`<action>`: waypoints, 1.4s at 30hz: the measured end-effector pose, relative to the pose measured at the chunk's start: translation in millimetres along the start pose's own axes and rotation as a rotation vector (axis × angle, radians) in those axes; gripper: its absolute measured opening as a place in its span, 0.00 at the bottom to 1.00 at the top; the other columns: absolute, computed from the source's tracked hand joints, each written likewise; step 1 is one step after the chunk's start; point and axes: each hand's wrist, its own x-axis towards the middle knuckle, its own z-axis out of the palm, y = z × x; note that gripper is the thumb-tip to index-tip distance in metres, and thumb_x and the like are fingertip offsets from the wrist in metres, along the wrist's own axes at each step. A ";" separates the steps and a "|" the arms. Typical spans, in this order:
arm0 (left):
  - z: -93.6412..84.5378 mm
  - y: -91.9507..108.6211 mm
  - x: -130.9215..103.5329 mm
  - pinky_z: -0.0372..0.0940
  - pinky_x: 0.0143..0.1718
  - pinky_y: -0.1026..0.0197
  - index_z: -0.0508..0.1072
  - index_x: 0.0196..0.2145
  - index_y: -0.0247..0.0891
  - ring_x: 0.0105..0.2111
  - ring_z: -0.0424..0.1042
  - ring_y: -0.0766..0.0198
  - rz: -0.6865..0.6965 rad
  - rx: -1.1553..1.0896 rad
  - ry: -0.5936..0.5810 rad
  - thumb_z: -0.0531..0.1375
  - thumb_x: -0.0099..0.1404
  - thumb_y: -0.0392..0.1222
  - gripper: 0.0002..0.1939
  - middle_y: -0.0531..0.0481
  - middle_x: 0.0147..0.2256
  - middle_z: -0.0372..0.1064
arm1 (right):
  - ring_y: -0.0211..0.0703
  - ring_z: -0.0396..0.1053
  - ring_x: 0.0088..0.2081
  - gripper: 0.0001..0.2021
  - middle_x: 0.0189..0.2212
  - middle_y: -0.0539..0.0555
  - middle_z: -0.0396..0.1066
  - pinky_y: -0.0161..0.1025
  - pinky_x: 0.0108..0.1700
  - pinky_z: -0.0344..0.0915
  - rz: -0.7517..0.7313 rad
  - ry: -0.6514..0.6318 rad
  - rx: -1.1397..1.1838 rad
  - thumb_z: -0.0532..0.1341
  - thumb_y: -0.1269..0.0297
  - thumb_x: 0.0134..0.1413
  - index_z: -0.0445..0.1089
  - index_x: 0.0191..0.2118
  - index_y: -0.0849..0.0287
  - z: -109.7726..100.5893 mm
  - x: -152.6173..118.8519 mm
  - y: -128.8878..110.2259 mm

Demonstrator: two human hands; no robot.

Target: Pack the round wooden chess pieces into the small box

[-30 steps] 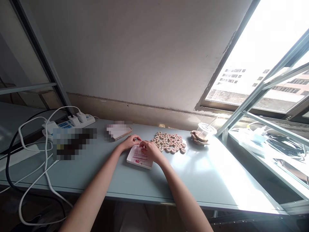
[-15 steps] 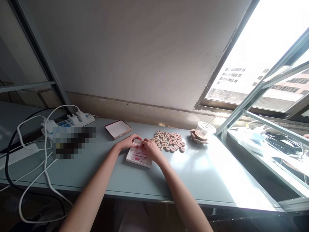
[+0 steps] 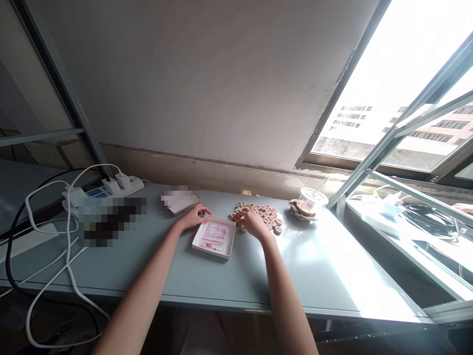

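A shallow white box (image 3: 212, 237) with red print on its inner floor lies on the table in front of me. My left hand (image 3: 192, 218) is at its far left corner, thumb and fingers closed on the rim. To the right, a cluster of round wooden Chinese chess pieces (image 3: 266, 215) lies flat, marked with red and dark characters. My right hand (image 3: 253, 223) reaches over the cluster's left side, palm down, with bent fingertips closed on a piece there. The hand covers part of the cluster.
Behind the left hand lies the box lid (image 3: 185, 203), partly blurred out. A clear plastic cup (image 3: 312, 197) stands by a brownish crumpled holder (image 3: 301, 211) at the back right. A power strip (image 3: 111, 189) and loose white cables (image 3: 68, 256) occupy the left. A metal frame (image 3: 364, 143) rises at right.
My right hand has left the inside of the box and moved right onto the chess pieces. The box's printed floor is now uncovered. My left hand stays at the box's far left corner.
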 end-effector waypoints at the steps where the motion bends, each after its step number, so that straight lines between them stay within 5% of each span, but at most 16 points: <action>1: 0.3 -1.1 0.5 0.55 0.29 0.65 0.72 0.34 0.36 0.28 0.59 0.66 0.003 -0.009 -0.013 0.59 0.52 0.48 0.14 0.52 0.28 0.60 | 0.41 0.65 0.42 0.13 0.40 0.53 0.68 0.33 0.41 0.58 -0.005 -0.001 -0.010 0.54 0.71 0.55 0.72 0.43 0.51 1.8 0.4 0.7; 9: -1.4 4.0 -1.9 0.57 0.31 0.63 0.72 0.32 0.34 0.29 0.64 0.62 -0.014 -0.084 -0.048 0.58 0.53 0.51 0.17 0.49 0.27 0.66 | 0.43 0.62 0.45 0.16 0.40 0.53 0.67 0.36 0.45 0.56 -0.057 0.054 -0.099 0.56 0.77 0.50 0.71 0.42 0.53 15.8 6.9 -2.8; 15: 1.3 6.2 -1.9 0.59 0.31 0.62 0.72 0.32 0.34 0.30 0.66 0.61 -0.012 -0.110 -0.064 0.57 0.53 0.51 0.17 0.48 0.29 0.69 | 0.43 0.63 0.40 0.09 0.37 0.53 0.67 0.37 0.41 0.57 -0.031 0.238 0.025 0.60 0.60 0.52 0.69 0.39 0.56 -1.1 5.2 -0.3; 20: 11.5 2.9 5.6 0.57 0.30 0.63 0.73 0.29 0.34 0.29 0.65 0.61 0.026 -0.052 0.001 0.56 0.52 0.49 0.15 0.48 0.27 0.69 | 0.38 0.64 0.36 0.09 0.33 0.50 0.68 0.34 0.38 0.56 -0.169 0.136 0.061 0.60 0.60 0.53 0.68 0.39 0.55 10.5 7.0 -32.0; 26: 9.0 14.9 0.9 0.53 0.25 0.64 0.73 0.29 0.34 0.24 0.59 0.65 0.002 -0.126 -0.102 0.51 0.56 0.54 0.20 0.49 0.26 0.67 | 0.42 0.63 0.39 0.09 0.36 0.52 0.70 0.39 0.42 0.51 -0.240 0.126 -0.146 0.60 0.62 0.54 0.69 0.41 0.53 34.9 8.6 -63.8; 35: 6.8 13.4 -2.3 0.53 0.26 0.65 0.73 0.35 0.35 0.26 0.60 0.64 0.006 -0.058 -0.135 0.63 0.45 0.55 0.23 0.53 0.24 0.61 | 0.47 0.60 0.47 0.11 0.44 0.54 0.68 0.43 0.47 0.49 0.064 0.186 -0.177 0.56 0.68 0.55 0.69 0.43 0.51 11.7 8.7 -11.2; 38: 6.9 11.6 -2.2 0.52 0.26 0.65 0.73 0.33 0.35 0.26 0.60 0.65 0.006 -0.049 -0.142 0.63 0.46 0.55 0.22 0.53 0.23 0.59 | 0.48 0.59 0.48 0.11 0.45 0.54 0.67 0.45 0.48 0.49 0.058 0.094 -0.192 0.56 0.66 0.56 0.70 0.44 0.49 15.2 8.4 1.4; 42: 6.3 9.8 -1.6 0.51 0.25 0.65 0.72 0.33 0.34 0.25 0.58 0.66 0.011 -0.049 -0.145 0.62 0.47 0.55 0.21 0.54 0.23 0.58 | 0.49 0.57 0.48 0.13 0.46 0.56 0.66 0.46 0.50 0.48 0.046 0.142 -0.203 0.55 0.61 0.57 0.68 0.47 0.51 23.6 11.1 3.3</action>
